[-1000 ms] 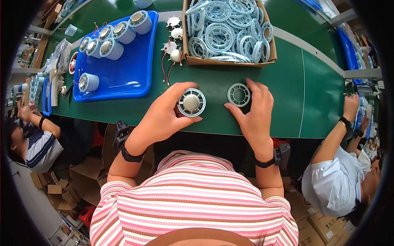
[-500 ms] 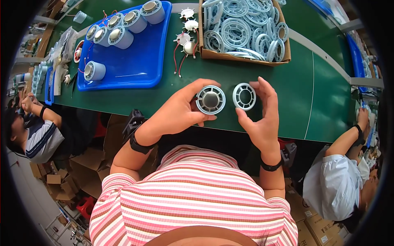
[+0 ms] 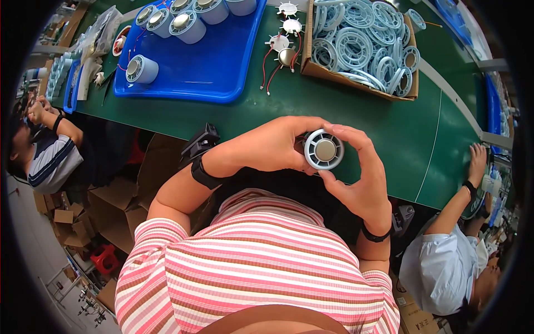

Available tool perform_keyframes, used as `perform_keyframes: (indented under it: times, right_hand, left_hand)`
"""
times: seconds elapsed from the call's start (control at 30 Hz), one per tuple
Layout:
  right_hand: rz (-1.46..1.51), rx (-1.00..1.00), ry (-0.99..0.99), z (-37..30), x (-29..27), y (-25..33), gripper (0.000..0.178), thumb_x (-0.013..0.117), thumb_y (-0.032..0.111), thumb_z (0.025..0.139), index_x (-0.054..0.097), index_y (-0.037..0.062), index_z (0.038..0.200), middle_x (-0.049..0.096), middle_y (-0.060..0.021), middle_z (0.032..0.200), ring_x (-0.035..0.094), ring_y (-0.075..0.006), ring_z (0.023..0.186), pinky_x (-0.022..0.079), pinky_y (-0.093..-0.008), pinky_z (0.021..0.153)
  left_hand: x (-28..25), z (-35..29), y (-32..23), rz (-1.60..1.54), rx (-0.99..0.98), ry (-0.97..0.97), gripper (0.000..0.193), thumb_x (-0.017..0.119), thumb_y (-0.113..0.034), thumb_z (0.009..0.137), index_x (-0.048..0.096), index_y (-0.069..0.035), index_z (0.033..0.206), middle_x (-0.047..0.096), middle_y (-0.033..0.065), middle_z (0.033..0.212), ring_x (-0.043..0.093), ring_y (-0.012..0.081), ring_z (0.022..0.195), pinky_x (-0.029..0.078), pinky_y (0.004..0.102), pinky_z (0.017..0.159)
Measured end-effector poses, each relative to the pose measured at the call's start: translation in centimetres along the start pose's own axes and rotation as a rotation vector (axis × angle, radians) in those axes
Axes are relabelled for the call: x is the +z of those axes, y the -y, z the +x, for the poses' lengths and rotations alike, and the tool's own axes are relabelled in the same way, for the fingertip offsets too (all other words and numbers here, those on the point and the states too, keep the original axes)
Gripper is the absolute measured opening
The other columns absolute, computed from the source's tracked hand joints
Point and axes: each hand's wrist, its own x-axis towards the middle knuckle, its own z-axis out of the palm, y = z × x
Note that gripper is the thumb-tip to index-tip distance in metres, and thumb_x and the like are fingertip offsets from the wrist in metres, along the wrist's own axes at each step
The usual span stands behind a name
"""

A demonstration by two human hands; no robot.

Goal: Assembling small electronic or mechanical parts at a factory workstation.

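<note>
Both hands hold one small round fan unit [image 3: 324, 150], pale blue-white with a metal disc at its centre, raised above the near edge of the green table [image 3: 389, 128]. My left hand [image 3: 272, 146] wraps it from the left and behind. My right hand [image 3: 361, 178] pinches its rim from the right, thumb below and fingers over the top. A ring-shaped grille seems pressed onto the unit's front; the seam is hidden by my fingers.
A blue tray [image 3: 217, 61] with several cylindrical fan units sits at the back left. A cardboard box [image 3: 361, 39] full of pale ring grilles stands at the back right, small wired motors [image 3: 281, 47] beside it. Seated people work at the left [image 3: 47, 150] and right [image 3: 450, 250].
The two parts, held apart on the table a second ago, have come together into one unit. Both hands lifted it off the table and toward me.
</note>
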Motion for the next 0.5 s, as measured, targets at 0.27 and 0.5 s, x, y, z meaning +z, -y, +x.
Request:
perform_keyframes:
  times: [0.27, 0.5]
  right_hand:
    - [-0.097, -0.029, 0.049, 0.1, -0.4, -0.4, 0.065, 0.081, 0.0, 0.07, 0.056, 0.0067, 0.129, 0.065, -0.0103, 0.126, 0.062, -0.0295, 0.122, 0.038, -0.0525, 0.114]
    - [-0.14, -0.099, 0.047, 0.5, -0.1, -0.2, 0.065, 0.081, 0.0, 0.07, 0.055, 0.0085, 0.129, 0.065, -0.0097, 0.126, 0.061, -0.03, 0.122, 0.036, -0.0564, 0.115]
  left_hand:
    - [-1.6, -0.9, -2.1, -0.379, -0.21, 0.116, 0.057, 0.069, -0.005, 0.095, 0.047, 0.0, 0.146, 0.064, 0.0089, 0.122, 0.064, 0.018, 0.114, 0.057, 0.0333, 0.097]
    - [-1.3, -1.0, -1.6, -0.457, -0.219, 0.019, 0.054, 0.07, -0.018, 0.097, 0.05, 0.0, 0.144, 0.065, 0.013, 0.124, 0.069, 0.0208, 0.102, 0.061, 0.0314, 0.088]
